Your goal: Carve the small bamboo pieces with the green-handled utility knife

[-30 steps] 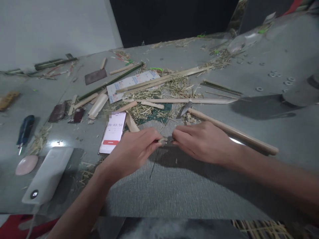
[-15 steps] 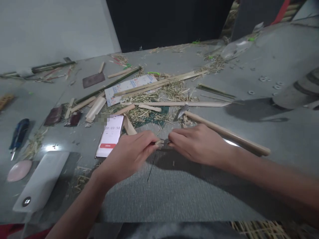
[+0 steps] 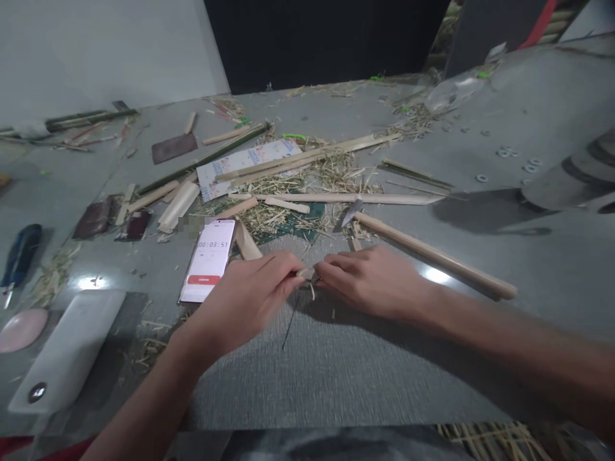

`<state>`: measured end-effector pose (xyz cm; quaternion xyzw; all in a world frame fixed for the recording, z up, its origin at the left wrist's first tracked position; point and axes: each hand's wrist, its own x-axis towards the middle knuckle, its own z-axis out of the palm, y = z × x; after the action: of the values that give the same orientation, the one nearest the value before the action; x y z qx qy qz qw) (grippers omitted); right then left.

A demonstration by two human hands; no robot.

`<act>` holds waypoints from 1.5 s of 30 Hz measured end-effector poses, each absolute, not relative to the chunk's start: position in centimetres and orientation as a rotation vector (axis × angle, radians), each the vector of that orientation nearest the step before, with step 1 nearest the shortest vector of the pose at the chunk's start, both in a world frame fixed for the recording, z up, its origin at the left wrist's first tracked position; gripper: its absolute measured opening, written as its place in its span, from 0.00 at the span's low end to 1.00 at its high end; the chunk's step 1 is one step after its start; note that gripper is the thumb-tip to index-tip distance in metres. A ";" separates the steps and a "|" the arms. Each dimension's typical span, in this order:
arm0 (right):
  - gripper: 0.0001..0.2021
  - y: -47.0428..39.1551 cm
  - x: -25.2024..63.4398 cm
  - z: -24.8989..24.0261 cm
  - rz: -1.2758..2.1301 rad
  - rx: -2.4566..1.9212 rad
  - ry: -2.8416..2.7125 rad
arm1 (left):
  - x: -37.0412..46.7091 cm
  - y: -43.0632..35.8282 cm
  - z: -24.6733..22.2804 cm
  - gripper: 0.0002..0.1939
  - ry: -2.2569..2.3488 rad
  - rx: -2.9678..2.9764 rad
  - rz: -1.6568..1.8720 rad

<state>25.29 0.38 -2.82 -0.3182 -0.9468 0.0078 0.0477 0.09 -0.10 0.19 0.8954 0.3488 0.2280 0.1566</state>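
My left hand (image 3: 254,291) is closed, pinching a small pale bamboo piece (image 3: 306,274) whose end sticks out past the thumb and finger. Close against that end, my right hand (image 3: 362,278) is closed too, its curled fingers hiding most of whatever they grip. A thin pale shaving (image 3: 312,292) curls down just below the fingertips. Behind my right hand lies a hammer (image 3: 432,254) with a wooden handle, its metal head toward the middle. A phone (image 3: 207,259) with a running timer lies beside my left hand.
Bamboo shavings (image 3: 336,173), strips and a printed card (image 3: 250,163) cover the middle of the table. At left are a blue-handled screwdriver (image 3: 22,256), a white power bank (image 3: 67,352) and a pink rounded object (image 3: 22,330). A grey cylinder (image 3: 571,176) stands at right near several small rings (image 3: 531,166).
My right hand has moved left, closing the gap to my left hand. A curled shaving now shows below the bamboo piece. The timer went from 3:50 to 3:51, and the view shifted slightly.
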 end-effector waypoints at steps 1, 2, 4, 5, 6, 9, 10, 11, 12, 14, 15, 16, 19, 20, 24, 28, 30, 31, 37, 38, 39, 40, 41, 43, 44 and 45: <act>0.17 0.4 25.3 -2.8 0.026 -0.974 -2.891 | 0.1 -0.1 0.2 0.05 1.004 2.567 0.645; 0.17 0.4 25.3 -2.7 0.028 -0.978 -2.894 | 0.1 -0.1 0.2 0.06 1.007 2.571 0.644; 0.17 0.4 25.3 -2.7 0.038 -0.989 -2.897 | 0.1 -0.1 0.3 0.06 1.012 2.570 0.648; 0.17 0.5 25.3 -2.7 0.045 -0.996 -2.898 | 0.2 -0.1 0.3 0.05 1.017 2.565 0.646; 0.17 0.5 25.3 -2.8 0.052 -1.005 -2.899 | 0.2 0.0 0.3 0.05 1.022 2.558 0.641; 0.17 0.5 25.2 -2.9 0.076 -1.027 -2.912 | 0.2 0.0 0.5 0.06 1.044 2.540 0.612; 0.17 0.4 25.2 -2.9 0.085 -1.031 -2.920 | 0.2 0.0 0.5 0.06 1.045 2.540 0.610; 0.16 0.4 25.1 -2.9 0.095 -1.032 -2.931 | 0.2 0.0 0.6 0.06 1.044 2.542 0.610; 0.15 0.4 25.1 -3.0 0.104 -1.032 -2.942 | 0.2 -0.1 0.6 0.06 1.042 2.546 0.610; 0.13 0.3 25.0 -3.0 0.118 -1.032 -2.961 | 0.3 -0.2 0.6 0.06 1.037 2.556 0.618; 0.12 0.3 25.0 -3.0 0.123 -1.034 -2.969 | 0.3 -0.2 0.6 0.06 1.036 2.559 0.622; 0.11 0.3 24.9 -3.0 0.126 -1.037 -2.974 | 0.4 -0.2 0.6 0.06 1.033 2.562 0.629; 0.11 0.4 24.9 -3.1 0.129 -1.046 -2.982 | 0.4 -0.2 0.6 0.06 1.033 2.560 0.642; 0.11 0.4 24.9 -3.1 0.129 -1.048 -2.984 | 0.4 -0.2 0.5 0.06 1.036 2.557 0.646; 0.11 0.5 24.9 -3.0 0.126 -1.063 -2.986 | 0.4 0.0 0.4 0.06 1.049 2.525 0.659; 0.10 0.5 25.0 -3.0 0.122 -1.069 -2.987 | 0.4 0.1 0.3 0.06 1.054 2.527 0.669; 0.09 0.4 25.0 -3.0 0.116 -1.068 -2.990 | 0.4 0.1 0.3 0.07 1.045 2.534 0.671; 0.09 0.4 25.0 -3.0 0.113 -1.068 -2.991 | 0.4 0.1 0.2 0.07 1.036 2.537 0.669; 0.05 0.0 24.6 -2.8 0.086 -1.059 -3.021 | 0.3 0.1 0.1 0.06 1.035 2.512 0.661; 0.05 -0.1 24.5 -2.7 0.079 -1.059 -3.028 | 0.3 0.1 0.1 0.06 1.034 2.505 0.663; 0.04 -0.1 24.4 -2.6 0.071 -1.060 -3.034 | 0.2 0.1 0.1 0.06 1.031 2.501 0.665; 0.05 -0.2 24.3 -2.6 0.064 -1.064 -3.040 | 0.2 0.1 0.1 0.06 1.030 2.500 0.668; 0.05 -0.2 24.3 -2.5 0.058 -1.067 -3.045 | 0.2 0.1 0.1 0.06 1.030 2.501 0.666; 0.05 -0.3 24.2 -2.4 0.052 -1.074 -3.055 | 0.2 0.0 0.2 0.06 1.033 2.506 0.657; 0.06 -0.4 24.2 -2.3 0.051 -1.079 -3.060 | 0.2 0.0 0.2 0.06 1.040 2.507 0.648; 0.06 -0.4 24.1 -2.2 0.047 -1.086 -3.065 | 0.2 0.0 0.2 0.06 1.048 2.508 0.639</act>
<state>24.10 -0.39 -2.21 -0.3333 -0.9411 0.0146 -0.0550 0.20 0.01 0.19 0.8846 0.3695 0.2254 0.1738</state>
